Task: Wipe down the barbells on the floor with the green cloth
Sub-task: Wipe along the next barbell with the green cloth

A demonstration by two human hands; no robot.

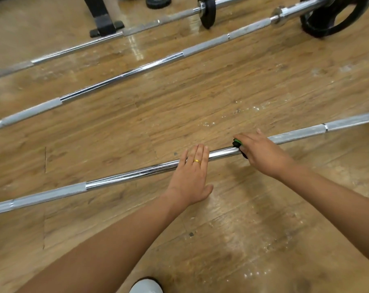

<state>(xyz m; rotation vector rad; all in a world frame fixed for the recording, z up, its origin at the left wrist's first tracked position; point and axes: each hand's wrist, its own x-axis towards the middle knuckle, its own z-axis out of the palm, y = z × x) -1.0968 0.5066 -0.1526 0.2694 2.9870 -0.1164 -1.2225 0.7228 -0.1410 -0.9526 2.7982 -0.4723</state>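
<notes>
Pressing nearest barbell [126, 176], left hand [190, 176] flat, outstretched; right hand [261, 153] grips green cloth [237, 142] on it.

Bare floor [200, 98] between nearest barbell [126, 176] and middle barbell [120, 76].

A black rack foot [106, 26] and loose plate [158, 2] rest on wooden floor [221, 92].
</notes>
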